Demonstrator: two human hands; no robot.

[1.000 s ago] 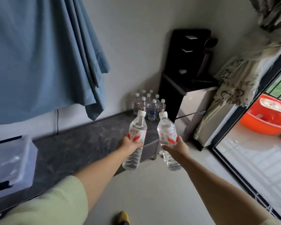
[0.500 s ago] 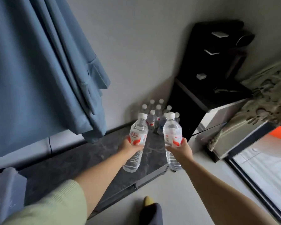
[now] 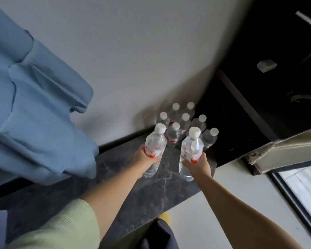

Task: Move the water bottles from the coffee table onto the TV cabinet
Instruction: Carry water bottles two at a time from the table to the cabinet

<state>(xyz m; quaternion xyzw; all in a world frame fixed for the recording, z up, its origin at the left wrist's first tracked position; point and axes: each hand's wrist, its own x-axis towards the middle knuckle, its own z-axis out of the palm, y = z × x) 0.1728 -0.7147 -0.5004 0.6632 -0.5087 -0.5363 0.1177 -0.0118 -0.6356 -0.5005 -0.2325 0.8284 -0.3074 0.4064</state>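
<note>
Two clear, white-capped, red-labelled bottles: my left hand (image 3: 145, 157) wraps one bottle (image 3: 154, 147), my right hand (image 3: 197, 164) grips the other bottle (image 3: 191, 150).

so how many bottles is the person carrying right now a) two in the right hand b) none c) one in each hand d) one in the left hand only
c: the left hand grips one bottle, and the right hand grips another bottle.

Blue curtain (image 3: 34, 114) left; black appliance (image 3: 276, 60) right.
</note>
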